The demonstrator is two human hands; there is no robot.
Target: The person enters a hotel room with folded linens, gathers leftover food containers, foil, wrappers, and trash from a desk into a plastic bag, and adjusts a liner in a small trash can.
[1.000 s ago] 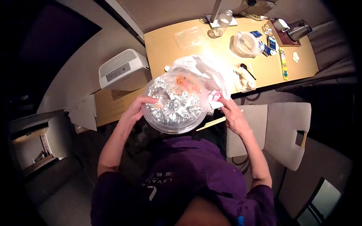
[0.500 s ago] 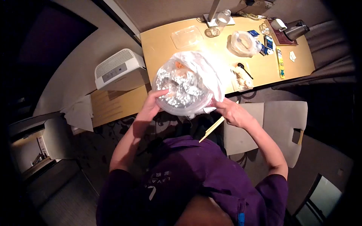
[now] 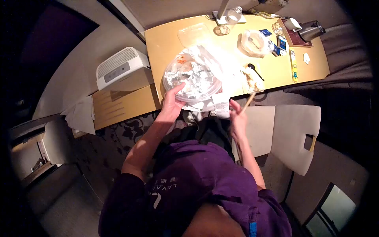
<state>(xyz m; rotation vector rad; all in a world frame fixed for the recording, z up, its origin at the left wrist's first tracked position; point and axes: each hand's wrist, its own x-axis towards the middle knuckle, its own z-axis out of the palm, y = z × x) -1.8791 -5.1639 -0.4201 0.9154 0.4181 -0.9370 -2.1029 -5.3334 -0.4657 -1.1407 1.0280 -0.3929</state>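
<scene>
My left hand (image 3: 173,102) grips the near left rim of a round clear plastic bowl (image 3: 216,87), its thumb over the inside. Crumpled foil (image 3: 199,81) and a few orange-red food remains (image 3: 181,60) are in the bowl. A white plastic bag (image 3: 221,103) hangs about the bowl's right and near side. Just right of the bag, my right hand (image 3: 238,123) is closed around wooden chopsticks (image 3: 248,102), which point up and away toward the table edge. Near their tips lie a crumpled pale wrapper (image 3: 253,83) and a black spoon (image 3: 256,72).
On the wooden table (image 3: 162,39) stand a clear lid (image 3: 193,34), another plastic bowl (image 3: 254,42), a glass jar (image 3: 233,16), blue packets (image 3: 281,46), a yellow packet (image 3: 293,65) and a tray with a kettle (image 3: 312,31). A white appliance (image 3: 122,67) is left, a chair (image 3: 294,134) right.
My right hand has let go of the bag and moved down a little. The chopsticks have swung from pointing toward my body to pointing toward the table. The bowl sits slightly farther away.
</scene>
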